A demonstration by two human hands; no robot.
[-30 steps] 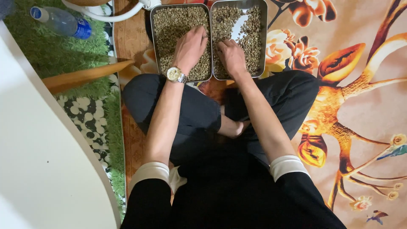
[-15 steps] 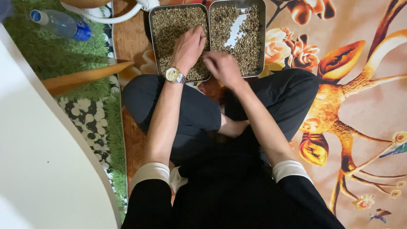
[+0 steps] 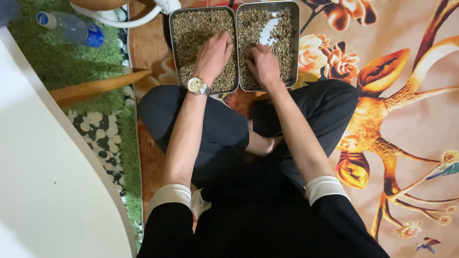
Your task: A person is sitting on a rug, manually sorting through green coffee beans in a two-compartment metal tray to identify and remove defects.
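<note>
Two shallow metal trays sit touching side by side on the floral rug [image 3: 411, 119], at the far edge just beyond the person's crossed legs. The left tray [image 3: 175, 43] is full of small greenish-brown beans [image 3: 191, 28]; the right tray [image 3: 296, 43] shows a bare shiny streak among its beans. The left hand [image 3: 213, 55], wearing a wristwatch [image 3: 197, 85], rests curled on the left tray's beans. The right hand [image 3: 262, 63] presses loosely bunched fingers into the right tray. Open rug lies to the right; a water bottle [image 3: 71, 29] lies on green matting far left.

Seated cross-legged on a floral rug [image 3: 411, 124], a person rests the left hand [image 3: 213, 52] on green beans in the left metal tray [image 3: 173, 43] while the right hand [image 3: 262, 63] presses into the beans of the adjoining right tray [image 3: 297, 48], a plastic bottle [image 3: 71, 29] lying on green matting near the rug's far-left corner.
</note>
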